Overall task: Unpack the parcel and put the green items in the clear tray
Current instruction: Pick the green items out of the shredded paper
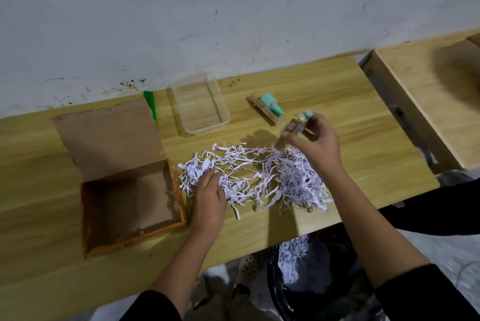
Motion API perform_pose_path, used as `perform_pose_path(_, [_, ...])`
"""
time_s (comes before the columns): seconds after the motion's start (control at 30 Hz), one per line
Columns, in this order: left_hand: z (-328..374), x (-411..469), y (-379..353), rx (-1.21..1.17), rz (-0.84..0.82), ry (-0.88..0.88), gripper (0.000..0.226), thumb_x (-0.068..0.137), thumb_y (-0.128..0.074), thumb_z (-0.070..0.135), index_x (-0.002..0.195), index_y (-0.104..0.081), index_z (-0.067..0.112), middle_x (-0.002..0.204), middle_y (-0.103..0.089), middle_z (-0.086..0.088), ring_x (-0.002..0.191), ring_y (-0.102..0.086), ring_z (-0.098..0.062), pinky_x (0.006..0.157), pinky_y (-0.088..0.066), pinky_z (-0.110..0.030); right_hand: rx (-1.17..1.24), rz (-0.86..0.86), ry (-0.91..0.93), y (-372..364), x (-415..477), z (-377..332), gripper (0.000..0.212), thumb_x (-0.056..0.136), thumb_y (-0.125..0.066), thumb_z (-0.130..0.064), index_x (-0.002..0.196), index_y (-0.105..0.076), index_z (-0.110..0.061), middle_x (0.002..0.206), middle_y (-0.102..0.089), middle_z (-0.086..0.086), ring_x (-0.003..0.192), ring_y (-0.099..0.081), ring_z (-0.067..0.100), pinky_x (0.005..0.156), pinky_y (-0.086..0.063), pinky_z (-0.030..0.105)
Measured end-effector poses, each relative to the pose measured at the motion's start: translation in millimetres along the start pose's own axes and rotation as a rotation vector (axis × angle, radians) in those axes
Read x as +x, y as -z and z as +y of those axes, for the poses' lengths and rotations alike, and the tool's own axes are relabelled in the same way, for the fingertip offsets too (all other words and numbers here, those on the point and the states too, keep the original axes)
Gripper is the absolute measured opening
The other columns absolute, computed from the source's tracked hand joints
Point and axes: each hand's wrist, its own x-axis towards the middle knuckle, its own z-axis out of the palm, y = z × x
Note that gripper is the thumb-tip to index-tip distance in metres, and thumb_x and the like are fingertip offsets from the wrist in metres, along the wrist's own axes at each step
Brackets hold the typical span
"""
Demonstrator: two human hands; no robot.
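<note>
Parcel box (130, 206) open, looks emptied; shredded paper (259, 177) heaped on table (363, 144) just right of box. Clear tray (198, 105) behind paper w/ nothing in it, so no green item placed yet. Right hand (315, 144) above paper's far right edge, fingers pinched round small bottle (296, 124) w/ pale green cap, blurred. Left hand (209, 196) palm down in paper, fingers spread, holding nothing visible. Green block (271, 105) against wood strip right of tray, green stick (150, 107) left of tray: both left to move, prob. more sifting too.
</note>
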Motion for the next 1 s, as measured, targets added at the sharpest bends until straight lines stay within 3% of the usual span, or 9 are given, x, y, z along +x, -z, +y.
perform_pose_path(0.13, [-1, -1, 0, -0.001, -0.006, 0.004, 0.034, 0.092, -0.045, 0.001, 0.124, -0.056, 0.001, 0.141, -0.046, -0.01, 0.134, -0.036, -0.023, 0.111, -0.024, -0.027, 0.086, 0.057, -0.023, -3, 18, 0, 0.047, 0.065, -0.081, -0.012, 0.107, -0.058, -0.015, 0.111, -0.067, 0.01, 0.104, -0.063, 0.024, 0.095, -0.051, 0.041])
perform_pose_path(0.33, [-4, -3, 2, -0.033, -0.029, 0.002, 0.035, 0.092, -0.045, 0.003, 0.125, -0.055, 0.005, 0.143, -0.043, -0.005, 0.136, -0.034, -0.02, 0.112, -0.026, -0.027, -0.009, -0.067, -0.079, -49, 36, 5, 0.049, 0.067, -0.08, -0.009, 0.108, -0.055, -0.012, 0.109, -0.063, 0.003, 0.101, -0.06, 0.018, 0.092, -0.05, 0.033])
perform_pose_path(0.5, [-4, -2, 6, -0.064, -0.035, 0.005, 0.035, 0.092, -0.047, 0.003, 0.125, -0.056, 0.007, 0.142, -0.044, -0.002, 0.134, -0.035, -0.016, 0.111, -0.032, -0.028, -0.094, -0.011, -0.011, -85, 51, 19, 0.047, 0.062, -0.081, -0.016, 0.102, -0.056, -0.017, 0.116, -0.055, 0.011, 0.106, -0.057, 0.025, 0.093, -0.05, 0.043])
perform_pose_path(0.63, [-2, -2, 6, -0.086, -0.03, 0.011, 0.036, 0.091, -0.047, 0.001, 0.126, -0.056, 0.008, 0.14, -0.044, -0.001, 0.132, -0.036, -0.011, 0.109, -0.031, -0.022, -0.104, 0.012, 0.03, -104, 61, 23, 0.049, 0.067, -0.081, -0.018, 0.108, -0.055, -0.011, 0.121, -0.055, 0.01, 0.11, -0.053, 0.022, 0.094, -0.044, 0.029])
perform_pose_path(0.73, [-2, -2, 6, -0.089, -0.028, 0.019, 0.037, 0.091, -0.048, 0.001, 0.126, -0.055, 0.008, 0.14, -0.045, -0.001, 0.132, -0.036, -0.011, 0.109, -0.028, -0.02, -0.108, 0.041, 0.018, -114, 68, 25, 0.053, 0.068, -0.081, -0.018, 0.113, -0.056, -0.009, 0.12, -0.059, 0.011, 0.108, -0.056, 0.022, 0.096, -0.048, 0.034])
perform_pose_path(0.83, [-2, -2, 5, -0.087, -0.036, 0.018, 0.038, 0.09, -0.048, 0.001, 0.127, -0.055, 0.008, 0.14, -0.045, -0.003, 0.133, -0.037, -0.014, 0.112, -0.03, -0.027, -0.167, 0.06, -0.02, -119, 72, 28, 0.054, 0.069, -0.08, -0.017, 0.116, -0.057, -0.008, 0.119, -0.06, 0.011, 0.113, -0.054, 0.025, 0.1, -0.047, 0.038])
perform_pose_path(1.0, [-2, 0, 5, -0.068, -0.019, -0.019, 0.038, 0.089, -0.049, 0.001, 0.126, -0.056, 0.008, 0.135, -0.05, -0.005, 0.128, -0.042, -0.015, 0.111, -0.032, -0.027, -0.266, -0.001, -0.039, -119, 69, 32, 0.058, 0.071, -0.078, -0.015, 0.122, -0.055, -0.005, 0.124, -0.058, 0.013, 0.116, -0.053, 0.026, 0.104, -0.044, 0.039])
